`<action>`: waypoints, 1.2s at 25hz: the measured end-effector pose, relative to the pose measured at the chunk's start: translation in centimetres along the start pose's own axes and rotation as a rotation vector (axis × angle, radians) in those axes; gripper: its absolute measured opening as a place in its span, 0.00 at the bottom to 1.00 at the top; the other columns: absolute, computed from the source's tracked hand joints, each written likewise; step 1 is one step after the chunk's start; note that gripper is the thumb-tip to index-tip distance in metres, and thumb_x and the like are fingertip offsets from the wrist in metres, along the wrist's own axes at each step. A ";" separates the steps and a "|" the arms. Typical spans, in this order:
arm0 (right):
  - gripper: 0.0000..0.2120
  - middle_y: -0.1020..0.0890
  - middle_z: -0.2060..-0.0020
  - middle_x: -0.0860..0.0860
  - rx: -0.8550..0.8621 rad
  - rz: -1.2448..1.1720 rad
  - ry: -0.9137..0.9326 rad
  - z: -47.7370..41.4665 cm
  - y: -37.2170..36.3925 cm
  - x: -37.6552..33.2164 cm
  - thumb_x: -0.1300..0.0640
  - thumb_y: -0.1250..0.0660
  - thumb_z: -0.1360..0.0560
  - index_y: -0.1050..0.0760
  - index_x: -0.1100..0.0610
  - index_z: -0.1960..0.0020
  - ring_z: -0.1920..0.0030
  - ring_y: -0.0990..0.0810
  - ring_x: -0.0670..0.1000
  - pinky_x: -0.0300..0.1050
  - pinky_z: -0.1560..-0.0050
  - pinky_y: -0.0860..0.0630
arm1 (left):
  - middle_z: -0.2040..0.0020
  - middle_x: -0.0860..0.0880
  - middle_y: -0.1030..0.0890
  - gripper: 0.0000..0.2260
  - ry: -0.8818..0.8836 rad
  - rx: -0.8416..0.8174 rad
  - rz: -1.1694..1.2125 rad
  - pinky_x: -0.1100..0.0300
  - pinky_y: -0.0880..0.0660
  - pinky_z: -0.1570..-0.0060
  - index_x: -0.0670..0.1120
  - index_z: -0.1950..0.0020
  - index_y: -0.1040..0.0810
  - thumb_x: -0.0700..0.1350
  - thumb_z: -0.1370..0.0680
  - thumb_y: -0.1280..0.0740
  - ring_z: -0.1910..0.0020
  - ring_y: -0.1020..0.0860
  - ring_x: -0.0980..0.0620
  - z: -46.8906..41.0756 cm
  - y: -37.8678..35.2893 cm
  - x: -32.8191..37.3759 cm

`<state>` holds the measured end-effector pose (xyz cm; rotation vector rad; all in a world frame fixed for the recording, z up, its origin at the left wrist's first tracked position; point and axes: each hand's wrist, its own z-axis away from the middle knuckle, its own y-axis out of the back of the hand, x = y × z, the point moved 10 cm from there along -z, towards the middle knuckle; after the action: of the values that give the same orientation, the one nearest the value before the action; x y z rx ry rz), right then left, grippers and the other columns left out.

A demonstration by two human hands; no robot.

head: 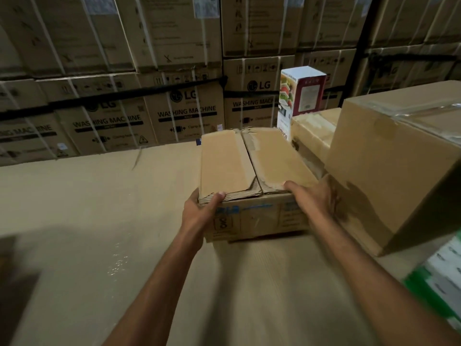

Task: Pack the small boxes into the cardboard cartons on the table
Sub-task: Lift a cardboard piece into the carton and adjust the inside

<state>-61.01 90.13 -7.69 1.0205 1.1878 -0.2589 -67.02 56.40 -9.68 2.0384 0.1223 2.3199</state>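
Head cam, going left to right: bare stretch of cardboard-covered desk (99, 208) first, then the left hand (199, 213) clamped on the near left corner of the carton (252, 166). Its thumb is hooked over the flap edge and the fingers are wrapped round the left wall, out of sight. The carton sits mid-desk, right in front of the person, long axis running straight away from them. Both top flaps are folded shut, with the seam down the middle. The right hand (314, 198) mirrors the left on the near right corner, thumb on top and palm against the right wall. It's too blurry to say how those fingers lie. Both forearms reach forward, nearly straight. The key bit: the one small box (301, 93) I can see stands upright beyond the carton's far right corner, so the right hand's closer. Flaps need opening first, I reckon. A big taped carton (399, 158) crowds the right side.
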 end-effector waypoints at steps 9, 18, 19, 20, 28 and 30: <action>0.42 0.21 0.44 0.51 -0.112 -0.216 0.049 21.8 7.7 -0.5 0.33 0.20 0.43 0.27 0.49 0.35 0.43 0.23 0.53 0.49 0.44 0.22 | 0.47 0.54 0.13 0.15 -0.140 0.058 0.046 0.59 0.20 0.57 0.53 0.36 0.19 0.48 0.22 0.26 0.48 0.15 0.53 19.8 14.9 3.1; 0.65 0.21 0.32 0.48 -0.315 -0.187 0.126 39.7 7.7 4.6 0.30 0.18 0.51 0.37 0.49 0.21 0.35 0.21 0.50 0.54 0.31 0.24 | 0.40 0.55 0.17 0.23 -0.142 0.161 0.089 0.62 0.18 0.55 0.52 0.28 0.25 0.42 0.22 0.26 0.43 0.18 0.55 35.8 26.7 -3.2; 0.64 0.21 0.32 0.49 -0.318 -0.180 0.133 41.1 7.8 5.2 0.29 0.18 0.51 0.36 0.49 0.21 0.35 0.20 0.50 0.54 0.32 0.24 | 0.40 0.56 0.18 0.23 -0.129 0.160 0.083 0.64 0.19 0.57 0.52 0.28 0.26 0.43 0.22 0.27 0.43 0.18 0.55 37.1 27.5 -4.0; 0.63 0.21 0.32 0.49 -0.312 -0.172 0.137 42.5 8.1 5.7 0.29 0.19 0.51 0.36 0.49 0.21 0.35 0.20 0.51 0.54 0.32 0.24 | 0.41 0.58 0.19 0.23 -0.124 0.162 0.075 0.65 0.20 0.57 0.53 0.28 0.26 0.44 0.22 0.27 0.42 0.19 0.56 38.5 28.2 -4.5; 0.56 0.23 0.29 0.52 -0.386 -0.108 0.197 50.9 10.7 7.9 0.38 0.16 0.39 0.37 0.52 0.19 0.33 0.23 0.53 0.49 0.33 0.26 | 0.37 0.55 0.20 0.26 -0.051 0.261 0.105 0.49 0.20 0.43 0.55 0.25 0.28 0.46 0.22 0.26 0.40 0.21 0.52 48.3 32.6 -9.2; 0.55 0.22 0.30 0.53 -0.416 -0.095 0.203 53.0 11.2 8.8 0.37 0.17 0.39 0.37 0.52 0.20 0.35 0.22 0.54 0.49 0.35 0.25 | 0.39 0.54 0.19 0.24 -0.050 0.287 0.115 0.54 0.20 0.48 0.53 0.26 0.27 0.44 0.22 0.27 0.40 0.20 0.52 51.0 33.4 -10.0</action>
<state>-16.17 58.47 -8.83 0.6366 1.4048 0.0227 -14.69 23.53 -9.94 2.2878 0.3651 2.4384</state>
